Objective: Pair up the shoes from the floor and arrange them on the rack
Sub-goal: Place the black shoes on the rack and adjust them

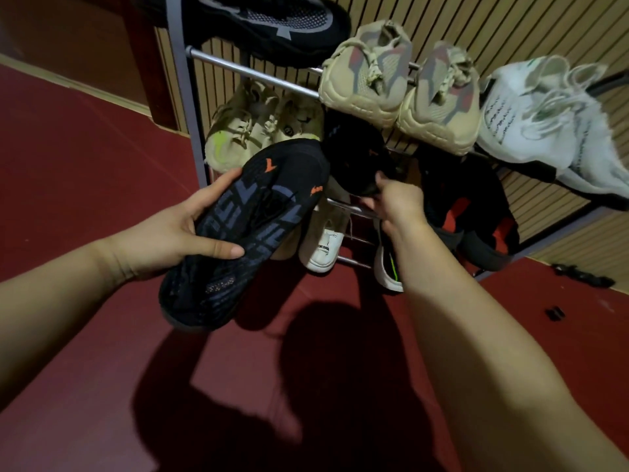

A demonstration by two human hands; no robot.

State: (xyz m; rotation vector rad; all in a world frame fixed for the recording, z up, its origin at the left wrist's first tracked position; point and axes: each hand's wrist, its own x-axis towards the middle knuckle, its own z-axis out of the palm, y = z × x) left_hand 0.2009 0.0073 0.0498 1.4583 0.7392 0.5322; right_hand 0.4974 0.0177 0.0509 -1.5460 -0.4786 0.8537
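- A dark red floor [85, 172] fills my view from 6 round to 10 o'clock, and a slatted wooden wall [476, 25] runs behind from 12 to 3 o'clock (the light is dim, so the darker shoes lose detail).
- A metal rack [238, 64] stands against that wall, its rails slanting from 11 down toward 3 o'clock.
- The left hand [183, 233], at 9 o'clock, grips a black shoe [245, 233]. The thumb lies across its grey-patterned face and the fingers wrap the far edge. The shoe is held off the floor in front of the rack's lower left corner.
- The right hand [398, 202], just past centre toward 2 o'clock, pinches the edge of a second black shoe [357, 155] up at the rack's middle tier. I cannot tell whether that shoe rests on a rail.
- The hands are apart, each clamped on its own shoe. The two black shoes sit close together near 12 o'clock, and I cannot tell whether they touch.
- A tan pair [360, 86] sits side by side on an upper rail at 1 o'clock, with white shoes [537, 114] just beside them at 2 o'clock.
- A black-and-grey shoe [272, 22] sits on the top tier at 12 o'clock.
- Beige shoes [245, 131] with a yellow-green patch sit behind the held black shoe, at 11 o'clock.
- Lower down are a white sneaker [323, 247] near centre, a green-striped shoe [388, 267] partly hidden by the right forearm, and black-and-red shoes [469, 212] at 3 o'clock.
- Small dark bits [582, 275] lie on the floor at 4 o'clock.
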